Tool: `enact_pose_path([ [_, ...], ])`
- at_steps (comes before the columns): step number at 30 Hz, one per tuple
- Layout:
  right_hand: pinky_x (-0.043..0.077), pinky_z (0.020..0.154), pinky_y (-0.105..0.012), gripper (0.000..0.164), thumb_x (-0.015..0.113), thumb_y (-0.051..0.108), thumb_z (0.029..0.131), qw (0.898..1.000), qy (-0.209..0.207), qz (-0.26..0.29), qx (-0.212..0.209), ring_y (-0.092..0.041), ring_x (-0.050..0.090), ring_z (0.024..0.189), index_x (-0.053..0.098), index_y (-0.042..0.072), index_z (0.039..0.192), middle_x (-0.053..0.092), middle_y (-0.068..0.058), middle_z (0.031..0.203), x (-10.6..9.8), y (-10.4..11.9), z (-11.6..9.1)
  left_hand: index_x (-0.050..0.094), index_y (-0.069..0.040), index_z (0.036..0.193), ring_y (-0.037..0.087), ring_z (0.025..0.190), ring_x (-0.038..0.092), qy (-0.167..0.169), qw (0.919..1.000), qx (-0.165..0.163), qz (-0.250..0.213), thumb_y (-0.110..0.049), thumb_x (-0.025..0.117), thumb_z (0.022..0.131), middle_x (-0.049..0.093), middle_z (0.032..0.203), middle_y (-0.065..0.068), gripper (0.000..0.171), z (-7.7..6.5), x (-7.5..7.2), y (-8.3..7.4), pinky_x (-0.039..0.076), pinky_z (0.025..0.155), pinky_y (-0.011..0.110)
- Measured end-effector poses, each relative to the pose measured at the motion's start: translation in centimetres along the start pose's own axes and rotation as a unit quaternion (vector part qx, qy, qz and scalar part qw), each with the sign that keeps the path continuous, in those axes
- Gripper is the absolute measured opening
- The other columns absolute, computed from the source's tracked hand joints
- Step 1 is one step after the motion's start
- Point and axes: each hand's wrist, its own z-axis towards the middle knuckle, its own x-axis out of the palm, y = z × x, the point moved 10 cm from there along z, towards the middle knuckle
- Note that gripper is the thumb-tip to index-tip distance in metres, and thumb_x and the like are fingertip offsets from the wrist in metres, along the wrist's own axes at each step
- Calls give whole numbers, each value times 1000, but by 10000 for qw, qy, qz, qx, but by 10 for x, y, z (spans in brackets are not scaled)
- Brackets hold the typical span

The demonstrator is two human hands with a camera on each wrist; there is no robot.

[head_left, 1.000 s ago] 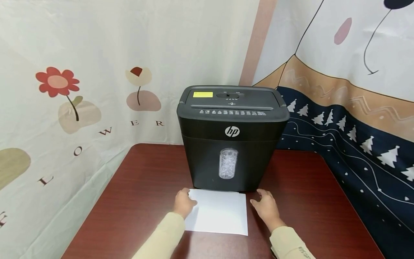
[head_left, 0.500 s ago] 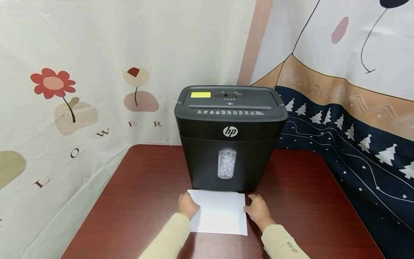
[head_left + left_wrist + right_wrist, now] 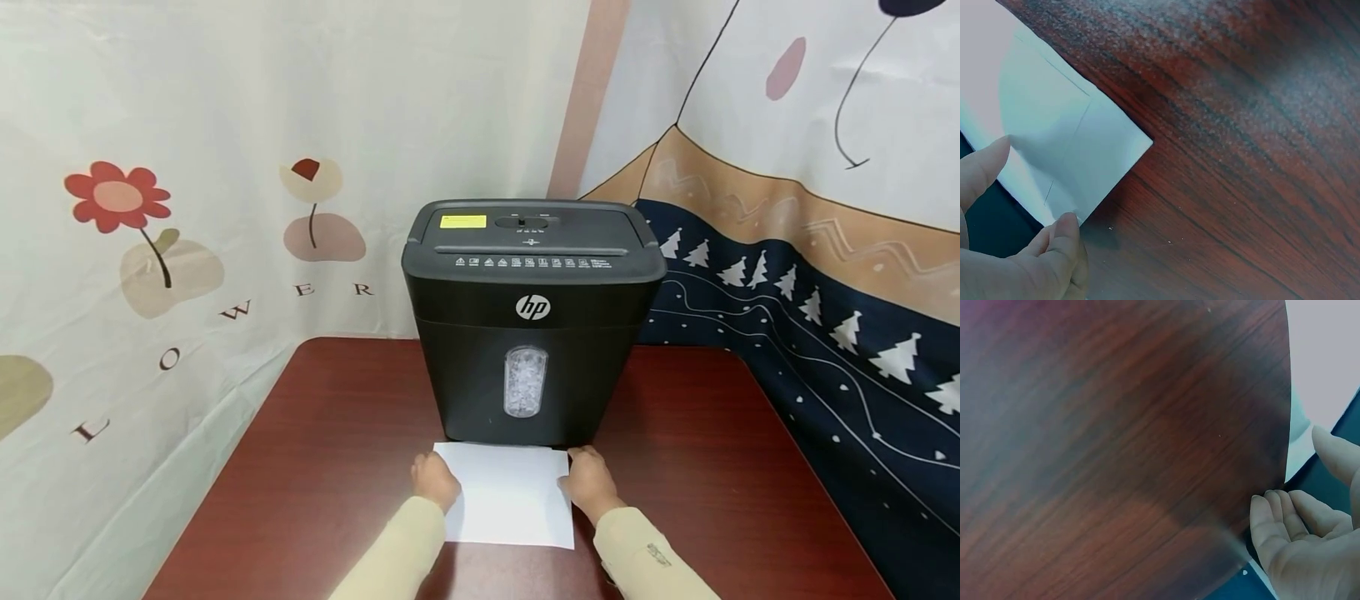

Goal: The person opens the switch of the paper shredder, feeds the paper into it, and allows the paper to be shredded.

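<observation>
A white sheet of paper (image 3: 512, 500) lies on the dark red table, its far edge at the base of a black HP paper shredder (image 3: 465, 367). My left hand (image 3: 435, 482) holds its left edge; in the left wrist view the thumb (image 3: 999, 155) lies over the paper and the curled fingers meet the edge near a corner. At the right edge my right hand (image 3: 588, 485) does likewise, thumb (image 3: 1330, 447) over the paper and bent fingers (image 3: 1275, 512) at the far corner. The undersides of the fingers are hidden.
The shredder's oval window (image 3: 525, 382) shows white shreds, and a feed slot (image 3: 531, 250) runs across its top. Reddish wood table (image 3: 322, 450) surrounds the paper. Behind stand a printed light curtain (image 3: 435, 100) and a navy patterned one (image 3: 787, 417).
Both hands have moved inward to the paper's side edges; the right hand, apart from the paper a second ago, now meets it. The paper has barely moved, and the view has shifted slightly.
</observation>
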Motion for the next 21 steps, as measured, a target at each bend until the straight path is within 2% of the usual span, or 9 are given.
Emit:
enact_pose_path([
  [1,48,93,-48,48,75,4,75,9999,-85,-67,-55,-43,53,114,59,-13,117,55,-30,120,5,-4,4,57,17,90,42,91,51,-13,10000,23,31,7,65,67,53,85,24,26,0,0,0,41,90,50],
  [7,47,94,-48,47,73,5,77,9994,-72,-294,-137,-43,52,115,59,-14,117,55,-30,120,6,0,7,59,13,80,39,85,50,-109,9997,180,145,7,63,68,53,80,22,14,-1,-1,-3,42,84,49],
  [9,47,95,-48,46,73,4,78,9991,48,-388,-152,-43,51,115,59,-16,118,55,-30,121,2,7,4,59,13,79,39,85,50,-87,9997,159,148,7,63,69,53,80,22,12,-2,-3,-5,41,84,49],
  [21,51,86,-49,45,73,7,83,9975,264,-648,-85,-42,49,116,59,-14,119,52,-28,124,8,14,5,60,11,75,38,85,50,10,9999,-80,-94,9,61,71,52,81,21,5,-6,-8,-5,41,83,47],
])
